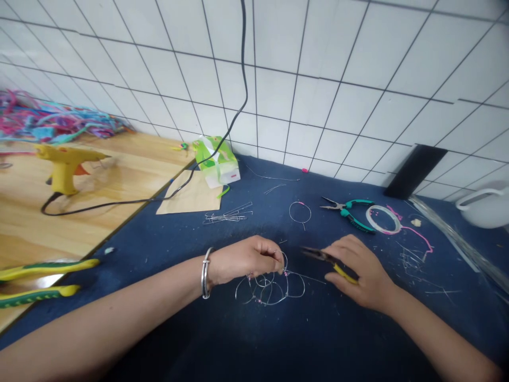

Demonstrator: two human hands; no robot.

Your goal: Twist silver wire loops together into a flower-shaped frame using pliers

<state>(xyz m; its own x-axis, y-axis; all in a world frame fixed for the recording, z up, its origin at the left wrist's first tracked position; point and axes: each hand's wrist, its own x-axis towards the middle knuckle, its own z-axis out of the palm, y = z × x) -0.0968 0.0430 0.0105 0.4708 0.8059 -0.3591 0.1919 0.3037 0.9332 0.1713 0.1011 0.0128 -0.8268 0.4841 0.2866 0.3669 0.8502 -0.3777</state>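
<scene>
My left hand [250, 258], with a silver bangle [205, 273] at the wrist, is closed in a pinch on a wire ornament [271, 297]. Several thin wire loops make up the ornament, with small pink bits at the joints. To its right, my right hand [356, 270] grips pliers [342, 271] with dark jaws and yellow handles. Their jaws point left toward the ornament without touching it. Beyond the hands lie a single wire ring [300, 212] with a twisted tail and a bundle of bent wire pieces [227, 216].
Teal-handled pliers [350, 209] and a white ring-shaped spool [383, 220] lie at the right, near wire scraps [411, 259]. A yellow glue gun [66, 164] and green-yellow handles [43, 281] rest on the wooden board [131, 159]. A black cord [119, 202] crosses the left side.
</scene>
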